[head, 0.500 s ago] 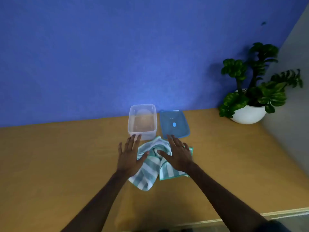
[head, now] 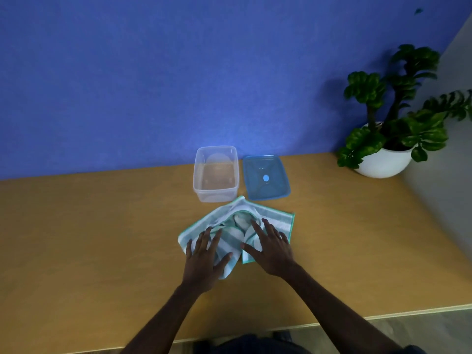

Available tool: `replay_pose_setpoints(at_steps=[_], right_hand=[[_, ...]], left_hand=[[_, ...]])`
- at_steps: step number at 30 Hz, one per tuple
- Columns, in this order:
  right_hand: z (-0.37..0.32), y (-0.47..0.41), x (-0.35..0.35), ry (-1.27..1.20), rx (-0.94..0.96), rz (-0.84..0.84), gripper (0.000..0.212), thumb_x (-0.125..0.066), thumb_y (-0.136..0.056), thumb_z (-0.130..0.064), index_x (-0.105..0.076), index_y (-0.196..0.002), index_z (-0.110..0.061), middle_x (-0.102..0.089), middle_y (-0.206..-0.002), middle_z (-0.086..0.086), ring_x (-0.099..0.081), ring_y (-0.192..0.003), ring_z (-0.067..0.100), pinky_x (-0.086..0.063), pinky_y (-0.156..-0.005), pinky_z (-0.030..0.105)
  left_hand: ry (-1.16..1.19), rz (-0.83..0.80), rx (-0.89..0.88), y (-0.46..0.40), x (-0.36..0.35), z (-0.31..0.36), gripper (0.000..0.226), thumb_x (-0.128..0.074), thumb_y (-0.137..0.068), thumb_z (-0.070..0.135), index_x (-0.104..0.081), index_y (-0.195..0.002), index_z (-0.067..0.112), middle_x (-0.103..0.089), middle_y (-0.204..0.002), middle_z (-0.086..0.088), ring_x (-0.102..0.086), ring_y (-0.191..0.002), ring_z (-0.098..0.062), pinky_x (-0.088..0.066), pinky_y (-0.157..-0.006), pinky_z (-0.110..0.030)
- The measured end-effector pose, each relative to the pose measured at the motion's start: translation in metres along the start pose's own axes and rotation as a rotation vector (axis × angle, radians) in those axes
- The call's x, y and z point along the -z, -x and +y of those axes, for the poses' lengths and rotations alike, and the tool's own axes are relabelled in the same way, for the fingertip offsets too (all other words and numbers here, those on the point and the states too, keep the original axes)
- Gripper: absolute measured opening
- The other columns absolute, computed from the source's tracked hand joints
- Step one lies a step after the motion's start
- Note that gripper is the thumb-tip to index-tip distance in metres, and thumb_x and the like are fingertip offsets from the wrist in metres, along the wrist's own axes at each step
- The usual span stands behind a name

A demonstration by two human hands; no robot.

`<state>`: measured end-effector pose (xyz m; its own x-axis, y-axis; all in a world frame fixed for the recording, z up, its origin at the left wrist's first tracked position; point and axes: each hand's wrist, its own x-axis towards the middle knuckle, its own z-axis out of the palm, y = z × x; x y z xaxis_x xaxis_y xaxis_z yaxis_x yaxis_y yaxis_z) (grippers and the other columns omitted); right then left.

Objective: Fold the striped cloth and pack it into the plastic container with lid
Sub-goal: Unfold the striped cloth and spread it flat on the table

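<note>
Wooden table (head: 89, 238), items left to right. Left hand (head: 204, 259): flat, fingers spread, pressing the striped cloth (head: 273, 218), gripping nothing. Cloth: rumpled (teal and white), lay just before the clear plastic container (head: 215, 198), which stood empty. Right hand (head: 272, 247): likewise flat on cloth. Blue lid (head: 265, 177): beside container. Potted plant (head: 393, 118): far right corner.

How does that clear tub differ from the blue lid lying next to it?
The clear tub is colourless and see-through; the blue lid is tinted blue with a pale round dot in its middle. The tub is deep, open on top and empty; the lid lies flat on the table. The tub sits to the lid's left. Both are rectangular plastic with rounded corners.
</note>
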<state>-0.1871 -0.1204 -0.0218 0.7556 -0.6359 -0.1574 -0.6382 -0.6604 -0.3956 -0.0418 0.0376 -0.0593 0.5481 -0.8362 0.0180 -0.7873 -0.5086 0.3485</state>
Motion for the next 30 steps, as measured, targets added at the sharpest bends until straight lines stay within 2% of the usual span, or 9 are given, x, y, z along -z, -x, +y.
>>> replay_pose_setpoints(at_steps=[3,10,13,15,18,20,23,26,30], right_hand=[[0.002,0.002,-0.008,-0.002,0.008,-0.029,0.101,-0.003,-0.065,-0.087,-0.016,-0.152,-0.037,-0.015,-0.162,0.01,-0.021,-0.147,0.026,-0.02,-0.117,0.047],[-0.001,0.008,-0.022,0.0,-0.004,-0.037,0.1,-0.008,-0.068,-0.087,-0.027,-0.15,-0.033,-0.026,-0.159,0.01,-0.026,-0.146,0.025,-0.023,-0.114,0.044],[0.001,0.003,-0.024,-0.03,-0.004,0.042,0.095,-0.015,-0.077,-0.086,-0.04,-0.145,-0.026,-0.04,-0.152,0.01,-0.039,-0.139,0.027,-0.031,-0.111,0.044],[0.004,-0.001,-0.023,-0.069,-0.011,0.104,0.074,-0.036,-0.086,-0.072,-0.047,-0.139,-0.021,-0.05,-0.145,0.007,-0.05,-0.13,0.027,-0.037,-0.106,0.042],[0.006,-0.007,-0.016,-0.182,-0.069,0.211,0.053,-0.058,-0.087,-0.053,-0.052,-0.127,-0.019,-0.065,-0.122,0.001,-0.063,-0.109,0.025,-0.046,-0.092,0.04],[0.005,-0.012,-0.009,-0.276,-0.133,0.243,0.048,-0.064,-0.084,-0.05,-0.05,-0.119,-0.022,-0.069,-0.106,-0.004,-0.066,-0.1,0.023,-0.05,-0.085,0.039],[0.004,-0.023,-0.003,-0.324,-0.224,0.177,0.049,-0.066,-0.082,-0.053,-0.048,-0.117,-0.023,-0.071,-0.097,-0.006,-0.066,-0.1,0.02,-0.049,-0.081,0.036],[0.003,-0.033,0.0,-0.306,-0.272,0.116,0.049,-0.064,-0.08,-0.058,-0.052,-0.113,-0.024,-0.072,-0.093,-0.008,-0.065,-0.1,0.021,-0.048,-0.08,0.034],[0.003,-0.04,-0.005,-0.287,-0.321,0.073,0.045,-0.06,-0.08,-0.062,-0.058,-0.104,-0.024,-0.072,-0.094,-0.004,-0.064,-0.099,0.028,-0.048,-0.078,0.036]], left_hand=[[-0.001,-0.025,0.013,0.006,-0.005,-0.002,0.087,-0.009,-0.081,0.079,-0.021,-0.151,0.03,-0.019,-0.161,-0.004,-0.015,-0.149,-0.02,-0.011,-0.118,-0.05],[0.033,-0.036,0.049,0.009,-0.011,-0.002,0.08,-0.022,-0.085,0.074,-0.024,-0.151,0.029,-0.014,-0.162,-0.003,-0.015,-0.149,-0.021,-0.01,-0.117,-0.049],[0.045,0.036,0.069,0.002,-0.007,-0.003,0.075,-0.029,-0.087,0.07,-0.035,-0.146,0.024,-0.026,-0.158,-0.006,-0.028,-0.144,-0.023,-0.022,-0.115,-0.047],[0.089,0.119,0.119,-0.007,-0.003,-0.002,0.065,-0.036,-0.088,0.065,-0.047,-0.134,0.02,-0.044,-0.148,-0.008,-0.044,-0.133,-0.026,-0.037,-0.106,-0.044],[0.238,0.21,0.269,-0.024,0.002,-0.001,0.054,-0.041,-0.085,0.063,-0.051,-0.113,0.019,-0.064,-0.114,-0.004,-0.064,-0.102,-0.029,-0.052,-0.081,-0.041],[0.316,0.212,0.372,-0.036,0.006,0.0,0.045,-0.051,-0.085,0.057,-0.049,-0.111,0.02,-0.067,-0.097,0.002,-0.067,-0.09,-0.027,-0.053,-0.071,-0.038],[0.335,0.168,0.434,-0.054,0.01,0.002,0.041,-0.061,-0.085,0.048,-0.052,-0.112,0.018,-0.063,-0.078,0.007,-0.067,-0.085,-0.024,-0.047,-0.067,-0.032],[0.341,0.131,0.471,-0.066,0.01,0.005,0.04,-0.061,-0.085,0.048,-0.058,-0.111,0.019,-0.063,-0.081,0.005,-0.066,-0.088,-0.024,-0.042,-0.068,-0.03],[0.36,0.13,0.492,-0.072,0.005,0.005,0.039,-0.061,-0.083,0.048,-0.061,-0.108,0.019,-0.071,-0.096,-0.004,-0.065,-0.095,-0.027,-0.047,-0.076,-0.035]])
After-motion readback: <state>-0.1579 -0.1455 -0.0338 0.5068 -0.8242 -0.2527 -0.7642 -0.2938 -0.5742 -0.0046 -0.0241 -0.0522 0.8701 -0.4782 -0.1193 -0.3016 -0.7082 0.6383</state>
